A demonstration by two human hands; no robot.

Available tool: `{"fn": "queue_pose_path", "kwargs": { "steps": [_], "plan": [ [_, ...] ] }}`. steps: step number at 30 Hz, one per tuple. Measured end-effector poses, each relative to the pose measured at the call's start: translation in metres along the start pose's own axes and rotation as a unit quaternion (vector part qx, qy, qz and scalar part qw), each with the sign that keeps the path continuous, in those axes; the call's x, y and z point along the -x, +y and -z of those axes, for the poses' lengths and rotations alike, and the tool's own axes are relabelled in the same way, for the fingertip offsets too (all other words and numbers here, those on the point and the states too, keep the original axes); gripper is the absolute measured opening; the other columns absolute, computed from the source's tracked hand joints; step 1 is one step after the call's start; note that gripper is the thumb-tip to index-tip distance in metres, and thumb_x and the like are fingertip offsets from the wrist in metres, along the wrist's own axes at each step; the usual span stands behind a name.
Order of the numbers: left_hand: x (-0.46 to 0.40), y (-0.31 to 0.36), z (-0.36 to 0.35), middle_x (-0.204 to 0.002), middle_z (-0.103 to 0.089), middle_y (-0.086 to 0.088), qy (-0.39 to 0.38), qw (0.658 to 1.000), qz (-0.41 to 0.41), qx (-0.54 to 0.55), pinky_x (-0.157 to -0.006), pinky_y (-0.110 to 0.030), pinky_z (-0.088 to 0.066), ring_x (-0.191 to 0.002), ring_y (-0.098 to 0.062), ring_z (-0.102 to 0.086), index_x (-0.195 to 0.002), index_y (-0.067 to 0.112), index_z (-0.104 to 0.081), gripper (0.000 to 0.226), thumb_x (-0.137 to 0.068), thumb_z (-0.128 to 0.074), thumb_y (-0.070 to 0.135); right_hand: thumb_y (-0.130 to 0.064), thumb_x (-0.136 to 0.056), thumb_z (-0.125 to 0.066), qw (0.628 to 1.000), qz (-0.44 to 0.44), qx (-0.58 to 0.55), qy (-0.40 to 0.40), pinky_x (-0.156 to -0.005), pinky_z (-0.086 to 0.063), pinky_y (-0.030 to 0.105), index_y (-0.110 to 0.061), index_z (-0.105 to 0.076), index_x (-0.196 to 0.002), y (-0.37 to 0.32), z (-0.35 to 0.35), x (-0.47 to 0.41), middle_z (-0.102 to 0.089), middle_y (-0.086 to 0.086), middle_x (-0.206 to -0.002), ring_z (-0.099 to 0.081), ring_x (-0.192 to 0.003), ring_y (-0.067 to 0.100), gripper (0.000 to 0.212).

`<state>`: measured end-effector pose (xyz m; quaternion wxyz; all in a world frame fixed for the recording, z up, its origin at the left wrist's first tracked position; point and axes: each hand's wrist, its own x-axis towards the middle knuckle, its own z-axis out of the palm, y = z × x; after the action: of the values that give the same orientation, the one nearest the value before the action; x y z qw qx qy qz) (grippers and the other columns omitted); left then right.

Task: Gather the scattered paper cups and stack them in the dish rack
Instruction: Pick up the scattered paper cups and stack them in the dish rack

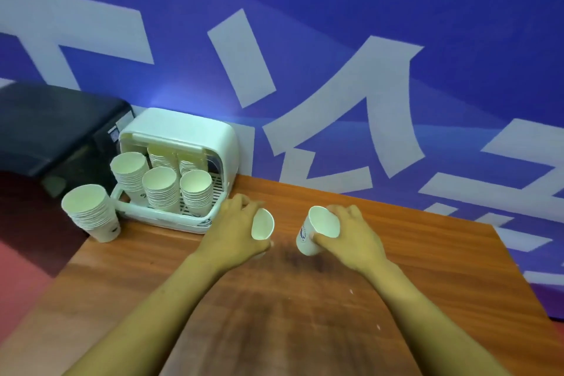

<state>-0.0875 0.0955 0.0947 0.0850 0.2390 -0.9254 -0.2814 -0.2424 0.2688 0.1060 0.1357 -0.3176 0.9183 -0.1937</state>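
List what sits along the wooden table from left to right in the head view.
Stack of white paper cups standing on the table → white plastic dish rack holding cup stacks → left hand gripping a paper cup → right hand gripping another cup.

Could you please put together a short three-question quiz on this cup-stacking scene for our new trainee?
1. True or false: each hand grips one paper cup.
2. Where does the tall cup stack outside the dish rack stand? A) on the table to the left of the rack B) on top of the rack C) at the table's right edge
3. Fill in: the cups in the rack sit with their open mouths facing ____.

Key
1. True: the left hand grips the left cup, and the right hand grips the right cup.
2. A
3. up, on the wooden table
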Motion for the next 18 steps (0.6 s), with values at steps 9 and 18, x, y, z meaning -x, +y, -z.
{"fn": "queue_pose_path", "kwargs": {
  "steps": [9, 18],
  "plan": [
    [-0.01, -0.054, 0.032, -0.125, -0.04, 0.001, 0.086, 0.994, 0.032, -0.062, -0.099, -0.029, -0.035, -0.117, -0.021, -0.038, -0.135, 0.025, -0.048, 0.078, -0.067, -0.078, 0.048, -0.051, -0.075, -0.066, 0.998, 0.005, -0.026, -0.049, -0.082, -0.046, 0.032, -0.038, -0.047, -0.123, -0.018, -0.039, -0.034, -0.043, -0.01, -0.114, -0.055, -0.104, 0.015, 0.054],
    [-0.043, -0.1, 0.077, -0.12, -0.044, -0.004, 0.228, 0.974, -0.007, -0.009, -0.095, -0.03, -0.033, -0.113, -0.022, -0.036, -0.125, 0.024, -0.054, 0.07, -0.064, -0.085, 0.035, -0.051, -0.075, -0.067, 0.998, -0.061, -0.033, -0.005, -0.082, -0.047, 0.034, -0.038, -0.047, -0.125, -0.043, -0.047, -0.035, -0.042, -0.01, -0.113, -0.055, -0.104, 0.016, 0.055]
  ]
}}
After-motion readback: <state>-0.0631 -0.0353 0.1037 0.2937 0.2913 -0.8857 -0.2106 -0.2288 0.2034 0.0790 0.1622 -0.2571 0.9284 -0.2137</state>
